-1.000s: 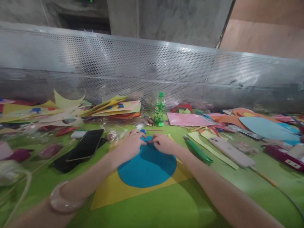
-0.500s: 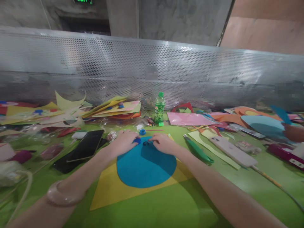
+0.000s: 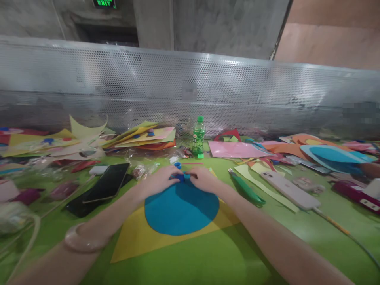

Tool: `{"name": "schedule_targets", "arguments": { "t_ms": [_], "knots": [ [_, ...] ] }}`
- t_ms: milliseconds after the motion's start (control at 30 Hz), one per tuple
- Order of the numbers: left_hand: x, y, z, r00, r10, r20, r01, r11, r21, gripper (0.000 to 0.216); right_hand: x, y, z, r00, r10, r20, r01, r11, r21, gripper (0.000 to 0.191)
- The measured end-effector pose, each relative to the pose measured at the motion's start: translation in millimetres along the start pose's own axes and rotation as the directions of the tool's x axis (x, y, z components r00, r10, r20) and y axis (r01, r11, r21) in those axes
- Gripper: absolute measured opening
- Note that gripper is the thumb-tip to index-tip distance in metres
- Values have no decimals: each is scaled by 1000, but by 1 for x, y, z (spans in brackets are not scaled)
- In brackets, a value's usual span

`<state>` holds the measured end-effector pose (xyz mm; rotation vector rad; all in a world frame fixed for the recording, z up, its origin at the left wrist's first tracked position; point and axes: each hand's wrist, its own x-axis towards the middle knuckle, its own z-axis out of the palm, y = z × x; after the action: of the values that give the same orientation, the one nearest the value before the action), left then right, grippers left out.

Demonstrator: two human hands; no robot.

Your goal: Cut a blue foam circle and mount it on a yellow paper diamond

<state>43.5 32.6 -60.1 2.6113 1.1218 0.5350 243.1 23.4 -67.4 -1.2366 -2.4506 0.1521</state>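
A blue paper circle (image 3: 181,209) lies on a yellow paper diamond (image 3: 139,236) on the green table sheet (image 3: 192,265). My left hand (image 3: 160,180) and my right hand (image 3: 203,179) meet at the circle's far edge. Both pinch a small blue object (image 3: 180,177) between their fingertips; I cannot make out what it is. A second small blue ring (image 3: 177,165) lies just beyond the hands.
A green bottle (image 3: 198,136) stands behind the hands. Two dark phones (image 3: 103,188) lie to the left, a green cutter (image 3: 246,189) and a pale phone (image 3: 289,190) to the right. Coloured paper piles line the perforated metal wall (image 3: 190,91). Another person's hand (image 3: 369,169) shows far right.
My hands drew apart half a second ago, showing a small blue piece, and have come together again on it. At the far right a blue paper sheet has been shifted.
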Motion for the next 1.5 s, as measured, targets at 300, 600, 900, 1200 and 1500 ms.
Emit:
{"name": "schedule_targets", "arguments": {
  "t_ms": [300, 600, 900, 1200, 1500],
  "knots": [
    [0, 5, -1, 1000, 19, 18, -20, 998, 62, 28, 0, 1, 2, 1000, -6, -15, 6, 1000, 28, 38],
    [0, 11, -2, 1000, 14, 25, -17, 994, 107, 26, 0, -1, 0, 1000, 18, 7, -18, 1000, 11, 38],
    [1, 12, -2, 1000, 8, 25, -10, 996, 92, 26, 0, -3, -1, 1000, 13, 21, -13, 1000, 15, 38],
    [3, 5, 1, 999, 32, 14, -33, 996, 85, 25, 0, -4, -1, 1000, 15, 27, -15, 1000, 12, 38],
    [3, 4, 2, 1000, 16, 11, -16, 998, 62, 25, 0, -2, 0, 1000, 1, 15, -1, 1000, 20, 37]
  ]
}}
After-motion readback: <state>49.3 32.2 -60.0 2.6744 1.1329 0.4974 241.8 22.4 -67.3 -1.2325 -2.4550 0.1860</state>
